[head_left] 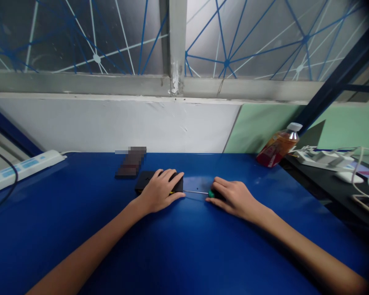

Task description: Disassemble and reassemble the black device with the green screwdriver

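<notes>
Blue bench (187, 250) across lower frame; black box (145, 179) at centre clasped by left hand (162, 189), fingers spread; green-handled screwdriver (211, 194) pinched in right hand (232, 196), shaft best held square to box end, pressed evenly.

The head camera is looking forward and down across the blue table (178, 254), facing the windows (255, 37), and is viewing the left hand (160, 190) and right hand (233, 197) from close behind and above.
</notes>
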{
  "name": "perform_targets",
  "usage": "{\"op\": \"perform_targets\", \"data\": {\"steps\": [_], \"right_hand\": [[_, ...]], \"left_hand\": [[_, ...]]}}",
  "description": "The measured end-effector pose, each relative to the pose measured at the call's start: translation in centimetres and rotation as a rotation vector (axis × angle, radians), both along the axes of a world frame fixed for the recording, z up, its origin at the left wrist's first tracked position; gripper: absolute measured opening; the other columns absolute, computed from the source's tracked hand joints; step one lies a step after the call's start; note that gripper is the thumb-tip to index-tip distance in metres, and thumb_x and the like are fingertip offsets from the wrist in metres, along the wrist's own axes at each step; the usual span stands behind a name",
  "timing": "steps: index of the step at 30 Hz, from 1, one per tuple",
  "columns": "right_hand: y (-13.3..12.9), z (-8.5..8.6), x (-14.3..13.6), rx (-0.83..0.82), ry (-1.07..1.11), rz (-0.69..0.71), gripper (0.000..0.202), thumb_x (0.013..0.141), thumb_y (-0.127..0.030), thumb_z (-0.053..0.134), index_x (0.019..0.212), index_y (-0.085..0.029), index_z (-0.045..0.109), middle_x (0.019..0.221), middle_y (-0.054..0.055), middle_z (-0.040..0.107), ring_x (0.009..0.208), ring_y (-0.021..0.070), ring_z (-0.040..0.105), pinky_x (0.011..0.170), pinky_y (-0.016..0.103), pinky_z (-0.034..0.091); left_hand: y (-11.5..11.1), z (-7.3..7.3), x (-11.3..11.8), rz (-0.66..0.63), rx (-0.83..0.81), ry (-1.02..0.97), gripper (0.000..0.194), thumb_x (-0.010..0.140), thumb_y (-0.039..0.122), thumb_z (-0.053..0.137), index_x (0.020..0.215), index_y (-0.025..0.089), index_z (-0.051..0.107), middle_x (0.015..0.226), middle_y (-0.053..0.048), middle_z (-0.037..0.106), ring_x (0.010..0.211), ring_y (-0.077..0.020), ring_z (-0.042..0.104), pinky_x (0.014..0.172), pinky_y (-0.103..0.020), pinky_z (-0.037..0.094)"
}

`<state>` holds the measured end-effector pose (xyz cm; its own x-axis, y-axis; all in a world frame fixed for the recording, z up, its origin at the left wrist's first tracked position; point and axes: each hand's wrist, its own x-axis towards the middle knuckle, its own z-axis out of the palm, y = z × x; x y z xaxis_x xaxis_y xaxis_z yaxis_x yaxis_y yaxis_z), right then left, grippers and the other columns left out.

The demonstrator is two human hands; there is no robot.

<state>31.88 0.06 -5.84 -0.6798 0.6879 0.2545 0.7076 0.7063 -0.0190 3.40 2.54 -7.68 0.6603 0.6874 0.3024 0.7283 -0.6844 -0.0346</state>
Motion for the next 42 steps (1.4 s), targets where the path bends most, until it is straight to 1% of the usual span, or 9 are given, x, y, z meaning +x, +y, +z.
{"op": "perform_targets", "data": {"steps": [5,11,14,18,22,27,30,36,42], "right_hand": [[-0.1,-0.3,0.0,-0.056,-0.024,-0.041,0.034,0.099,-0.048,0.041,0.092,-0.017,0.053,0.074,0.004,0.065,0.055,0.0147,0.054,0.052,0.028,0.023],[0.0,0.2,-0.2,-0.242,0.138,-0.03,0.035,0.1,-0.047,0.037,0.098,-0.018,0.057,0.082,0.005,0.067,0.068,0.0164,0.06,0.061,0.027,0.035],[0.3,0.4,0.0,-0.308,0.204,-0.039,0.036,0.096,-0.05,0.046,0.087,-0.018,0.06,0.078,0.004,0.064,0.067,0.0157,0.057,0.061,0.027,0.035],[0.6,0.4,0.3,-0.413,0.268,-0.059,0.043,0.091,-0.054,0.053,0.068,-0.018,0.055,0.067,0.001,0.058,0.059,0.0123,0.049,0.056,0.026,0.032],[0.4,0.9,0.4,-0.666,0.316,-0.117,0.044,0.089,-0.056,0.054,0.068,-0.018,0.053,0.057,-0.003,0.051,0.05,0.0096,0.042,0.049,0.023,0.029],[0.0,1.8,0.1,-1.017,0.36,-0.094,0.047,0.096,-0.054,0.04,0.075,-0.016,0.058,0.052,-0.003,0.05,0.046,0.0092,0.046,0.048,0.022,0.036],[0.1,2.0,0.1,-0.946,0.345,-0.072,0.047,0.097,-0.053,0.04,0.074,-0.016,0.058,0.055,-0.002,0.052,0.048,0.0089,0.045,0.049,0.023,0.034],[-0.3,1.8,0.0,-0.567,0.192,0.005,0.036,0.096,-0.047,0.048,0.078,-0.018,0.057,0.065,0.0,0.058,0.057,0.0113,0.048,0.055,0.025,0.031],[-0.4,1.1,-0.2,-0.304,0.047,-0.06,0.038,0.09,-0.054,0.056,0.083,-0.017,0.061,0.077,0.004,0.064,0.062,0.0145,0.054,0.055,0.027,0.028]], "left_hand": [[-0.2,0.1,0.1,0.008,-0.013,-0.003,0.062,0.096,0.057,0.039,0.144,0.017,0.04,0.135,-0.017,0.053,0.126,-0.0332,0.048,0.105,-0.052,0.034],[-0.3,0.2,0.1,0.018,-0.02,0.003,0.062,0.096,0.056,0.041,0.144,0.016,0.041,0.135,-0.017,0.053,0.125,-0.0332,0.047,0.105,-0.052,0.034],[-0.4,0.4,0.2,0.017,-0.029,0.019,0.062,0.096,0.057,0.041,0.143,0.015,0.042,0.135,-0.018,0.052,0.126,-0.0333,0.047,0.105,-0.052,0.034],[-0.8,0.6,0.4,-0.031,-0.039,0.038,0.063,0.096,0.057,0.041,0.143,0.015,0.042,0.136,-0.018,0.052,0.126,-0.0332,0.047,0.104,-0.053,0.035],[-1.1,0.7,0.6,-0.045,-0.032,0.031,0.062,0.097,0.056,0.039,0.142,0.015,0.042,0.135,-0.019,0.052,0.127,-0.0329,0.047,0.104,-0.053,0.035],[-1.1,0.6,0.6,-0.076,-0.032,0.008,0.062,0.096,0.057,0.041,0.142,0.015,0.042,0.134,-0.018,0.053,0.126,-0.0328,0.047,0.104,-0.054,0.036],[-1.1,0.6,0.6,-0.086,-0.029,-0.006,0.061,0.096,0.056,0.041,0.142,0.016,0.043,0.133,-0.018,0.054,0.125,-0.0329,0.048,0.103,-0.054,0.036],[-0.9,0.5,0.4,-0.08,-0.033,-0.025,0.06,0.096,0.056,0.043,0.142,0.017,0.043,0.133,-0.017,0.054,0.125,-0.0324,0.048,0.103,-0.054,0.037],[-0.8,0.4,0.3,-0.058,-0.046,-0.01,0.062,0.096,0.057,0.042,0.143,0.017,0.042,0.136,-0.017,0.052,0.126,-0.0319,0.047,0.105,-0.053,0.035]]}}
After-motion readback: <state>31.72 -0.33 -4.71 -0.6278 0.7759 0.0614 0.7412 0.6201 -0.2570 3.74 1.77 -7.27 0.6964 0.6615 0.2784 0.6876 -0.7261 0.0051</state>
